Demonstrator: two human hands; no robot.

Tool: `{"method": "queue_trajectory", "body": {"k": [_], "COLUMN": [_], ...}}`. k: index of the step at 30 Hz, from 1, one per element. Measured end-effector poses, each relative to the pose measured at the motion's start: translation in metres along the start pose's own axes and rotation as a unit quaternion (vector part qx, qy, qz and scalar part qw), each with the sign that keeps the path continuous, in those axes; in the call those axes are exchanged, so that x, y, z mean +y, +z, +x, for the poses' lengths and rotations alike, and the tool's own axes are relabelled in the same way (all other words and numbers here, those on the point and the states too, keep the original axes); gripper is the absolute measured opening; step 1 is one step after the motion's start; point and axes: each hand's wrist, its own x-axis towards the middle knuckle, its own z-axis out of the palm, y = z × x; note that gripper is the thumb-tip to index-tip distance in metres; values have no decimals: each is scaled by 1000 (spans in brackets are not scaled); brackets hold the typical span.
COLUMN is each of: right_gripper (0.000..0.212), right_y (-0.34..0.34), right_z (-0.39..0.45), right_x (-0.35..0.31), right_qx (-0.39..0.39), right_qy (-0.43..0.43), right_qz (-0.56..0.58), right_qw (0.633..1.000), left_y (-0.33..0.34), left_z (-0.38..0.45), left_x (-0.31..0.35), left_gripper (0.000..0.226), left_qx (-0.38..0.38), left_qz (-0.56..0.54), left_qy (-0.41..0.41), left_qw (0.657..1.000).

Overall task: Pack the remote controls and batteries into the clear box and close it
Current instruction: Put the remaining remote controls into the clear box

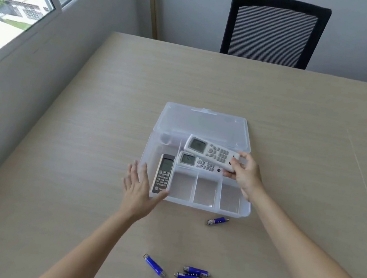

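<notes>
The right hand (245, 174) has its grip clamped on one end of a white remote (211, 152), held tilted over the open clear box (244, 213) on the tabletop (297, 132). Just below that grip, a second white remote (198, 162) lies in the box, with a grey remote (163, 174) further left. The left hand (138, 189) rests open against the box's left corner; four blue batteries (189, 277) lie nearer the person.

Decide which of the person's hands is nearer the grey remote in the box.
Left. The left hand touches the box beside the grey remote; the right hand holds a white remote farther right.
</notes>
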Motion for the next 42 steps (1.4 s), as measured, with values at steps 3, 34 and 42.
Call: {"method": "queue_trajectory", "body": {"k": [3,34,42], "right_gripper": [20,16,44], "right_y": [-8,20,-10], "right_z": [21,-56,-108], "right_x": [10,22,112], "right_qx": [24,-126,-171], "right_qy": [-9,-376,-209], "right_qz": [-160,-445,-681], "right_qw": [987,803,681], "left_y": [10,11,38], "left_z": [-1,-14,-110], "left_x": [-16,-18,-60], "left_gripper": [139,116,45], "left_qx": [-85,4,-195], "left_qz": [40,75,179], "left_qy": [-6,70,300], "left_qw": [996,995,916]}}
